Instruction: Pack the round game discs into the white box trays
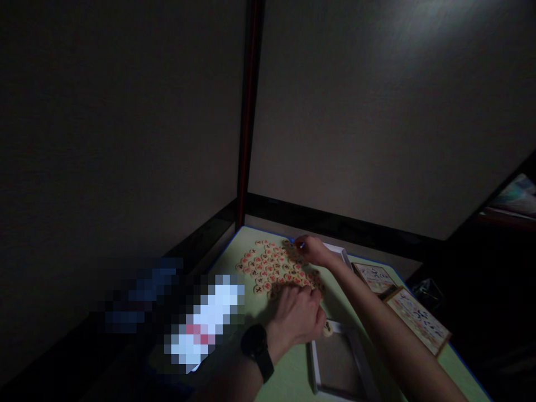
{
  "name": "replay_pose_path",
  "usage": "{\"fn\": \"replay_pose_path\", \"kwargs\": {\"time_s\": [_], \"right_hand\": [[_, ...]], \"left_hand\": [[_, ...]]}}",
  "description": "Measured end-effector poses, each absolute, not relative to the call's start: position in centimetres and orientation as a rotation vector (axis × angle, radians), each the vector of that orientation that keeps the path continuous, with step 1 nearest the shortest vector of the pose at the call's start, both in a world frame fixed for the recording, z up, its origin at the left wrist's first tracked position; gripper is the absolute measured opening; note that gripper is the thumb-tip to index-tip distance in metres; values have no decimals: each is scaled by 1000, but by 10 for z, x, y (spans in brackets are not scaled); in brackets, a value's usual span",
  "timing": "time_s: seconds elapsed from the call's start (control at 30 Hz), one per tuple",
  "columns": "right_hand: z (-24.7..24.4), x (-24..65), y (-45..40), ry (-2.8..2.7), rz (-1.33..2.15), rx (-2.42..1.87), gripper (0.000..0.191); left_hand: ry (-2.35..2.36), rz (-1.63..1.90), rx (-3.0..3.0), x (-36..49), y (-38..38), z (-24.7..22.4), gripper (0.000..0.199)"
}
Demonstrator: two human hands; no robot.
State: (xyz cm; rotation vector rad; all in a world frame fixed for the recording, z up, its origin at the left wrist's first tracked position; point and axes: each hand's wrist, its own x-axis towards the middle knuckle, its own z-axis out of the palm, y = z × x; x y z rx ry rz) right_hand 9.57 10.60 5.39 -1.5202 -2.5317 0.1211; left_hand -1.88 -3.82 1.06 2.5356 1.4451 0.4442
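Many round wooden xiangqi pieces (268,271) with red and black characters lie spread over a pale green tabletop (234,251). My left hand (298,314), with a black watch on its wrist, is curled closed over the near edge of the spread. By its thumb shows a single xiangqi piece (327,328), above the corner of an open white-rimmed box (315,365). My right hand (313,250) reaches to the far side of the pieces. Its fingers are bent together, and what they hold, if anything, is hidden. A small blue patch shows by the fingertips.
Another white box part (339,252) lies behind my right forearm. Two printed, wood-edged panels (419,318) rest at the table's right. A bright pixelated patch (205,329) covers something at the left. Dark wall panels (335,123) meet behind the table.
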Motion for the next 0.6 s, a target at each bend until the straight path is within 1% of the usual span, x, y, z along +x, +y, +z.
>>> {"fn": "replay_pose_path", "kwargs": {"time_s": [0.07,0.27,0.47,0.6], "right_hand": [[55,80,105,-2601,176,-1419,28],[49,32,106,-2787,239,-1184,28],[41,9,124,-2870,123,-1181,30],[37,5,128,-2924,96,-1200,34]], "left_hand": [[1429,445,2547,-18,-38,10,31],[1430,460,2532,-16,-38,7,34],[1433,418,2516,-16,-36,5,36],[1432,435,2509,-16,-34,3,37]]}}
